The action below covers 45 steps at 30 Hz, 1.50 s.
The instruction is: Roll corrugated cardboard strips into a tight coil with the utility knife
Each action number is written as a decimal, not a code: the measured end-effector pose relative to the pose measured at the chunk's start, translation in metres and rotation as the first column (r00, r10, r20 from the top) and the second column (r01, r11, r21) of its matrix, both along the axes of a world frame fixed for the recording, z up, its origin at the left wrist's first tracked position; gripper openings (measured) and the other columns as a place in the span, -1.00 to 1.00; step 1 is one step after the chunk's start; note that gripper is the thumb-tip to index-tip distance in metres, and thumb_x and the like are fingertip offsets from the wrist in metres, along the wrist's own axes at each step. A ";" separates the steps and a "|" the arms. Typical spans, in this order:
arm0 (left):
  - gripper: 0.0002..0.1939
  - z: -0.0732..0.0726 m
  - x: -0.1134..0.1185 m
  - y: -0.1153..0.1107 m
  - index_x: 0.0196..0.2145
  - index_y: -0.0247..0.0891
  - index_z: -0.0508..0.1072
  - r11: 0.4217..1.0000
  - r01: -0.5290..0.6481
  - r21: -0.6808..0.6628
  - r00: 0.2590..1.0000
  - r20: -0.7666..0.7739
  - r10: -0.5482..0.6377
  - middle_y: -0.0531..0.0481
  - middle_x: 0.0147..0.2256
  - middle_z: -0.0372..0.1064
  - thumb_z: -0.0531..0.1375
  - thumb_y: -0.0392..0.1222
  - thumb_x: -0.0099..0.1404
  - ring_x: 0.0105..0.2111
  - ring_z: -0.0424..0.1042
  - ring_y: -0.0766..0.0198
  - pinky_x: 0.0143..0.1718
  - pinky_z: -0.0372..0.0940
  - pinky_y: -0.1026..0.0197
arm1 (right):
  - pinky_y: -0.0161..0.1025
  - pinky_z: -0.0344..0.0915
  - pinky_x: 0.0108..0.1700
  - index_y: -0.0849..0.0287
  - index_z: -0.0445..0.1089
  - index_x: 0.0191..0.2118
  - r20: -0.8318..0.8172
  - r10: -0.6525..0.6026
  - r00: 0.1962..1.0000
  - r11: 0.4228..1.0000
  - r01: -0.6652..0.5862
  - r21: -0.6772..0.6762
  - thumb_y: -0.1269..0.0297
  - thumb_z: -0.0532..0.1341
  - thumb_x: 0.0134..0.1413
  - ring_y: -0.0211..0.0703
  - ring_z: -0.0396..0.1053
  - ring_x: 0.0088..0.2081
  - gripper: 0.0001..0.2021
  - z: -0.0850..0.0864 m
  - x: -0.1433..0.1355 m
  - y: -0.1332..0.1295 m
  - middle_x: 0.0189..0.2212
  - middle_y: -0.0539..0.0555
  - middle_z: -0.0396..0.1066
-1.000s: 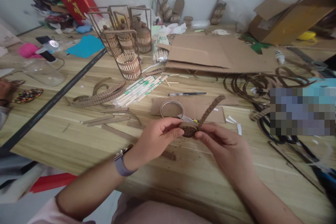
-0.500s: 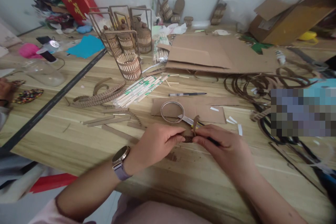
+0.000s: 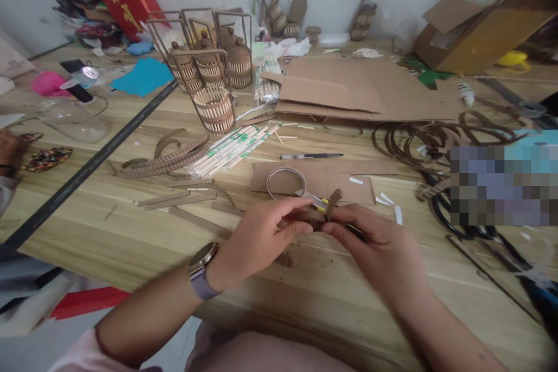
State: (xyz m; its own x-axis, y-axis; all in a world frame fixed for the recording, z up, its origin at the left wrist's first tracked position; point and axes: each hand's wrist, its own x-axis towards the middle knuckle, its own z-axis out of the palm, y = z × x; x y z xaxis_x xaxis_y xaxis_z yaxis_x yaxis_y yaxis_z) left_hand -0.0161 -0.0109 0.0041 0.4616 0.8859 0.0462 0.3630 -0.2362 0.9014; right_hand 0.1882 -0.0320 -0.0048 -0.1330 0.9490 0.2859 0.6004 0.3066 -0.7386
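Between my hands is a small curled strip of brown cardboard [image 3: 334, 200], one end sticking up. My left hand [image 3: 265, 232], with a watch at the wrist, is closed on its left part; my right hand [image 3: 377, 238] pinches it on the right. The fingers hide much of the strip. Just behind them lie a utility knife [image 3: 317, 200], partly covered by my hands, and a round ring [image 3: 286, 183] on a flat cardboard piece [image 3: 364, 189]. A pen [image 3: 311, 156] lies farther back.
Small stick-and-cardboard baskets with tall handles [image 3: 214, 110] stand at back left. Near them are wrapped chopsticks [image 3: 233, 148] and corrugated strips [image 3: 165, 165]. Cardboard sheets [image 3: 331, 84] lie at the back, coiled brown strips [image 3: 405, 139] to the right. Another person's hand [image 3: 9, 151] shows at far left.
The strip's raised end has shifted slightly right and tilted. My left fingers have moved a little right and now wrap over more of the strip. The things on the table have stayed put.
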 end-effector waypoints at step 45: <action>-0.76 0.007 -0.004 0.000 -0.46 -0.27 0.36 0.991 0.113 0.075 0.970 -0.225 -0.094 0.15 -0.56 0.27 0.15 -0.24 0.39 -0.53 0.24 0.37 -0.49 0.02 0.31 | -0.33 0.35 -0.47 0.07 0.55 -0.43 -0.161 -0.005 0.987 0.997 -0.008 -0.082 0.25 0.29 0.05 -0.19 0.46 -0.46 -0.89 0.004 -0.003 0.002 -0.49 0.01 0.53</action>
State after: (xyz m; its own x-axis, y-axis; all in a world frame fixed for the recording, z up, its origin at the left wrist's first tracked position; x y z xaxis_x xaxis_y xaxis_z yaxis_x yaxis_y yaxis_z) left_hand -0.0197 -0.0107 0.0106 0.5581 0.8297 0.0076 0.5199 -0.3568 0.7762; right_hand 0.1852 -0.0300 -0.0009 -0.0931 0.9699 0.2250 0.4717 0.2420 -0.8479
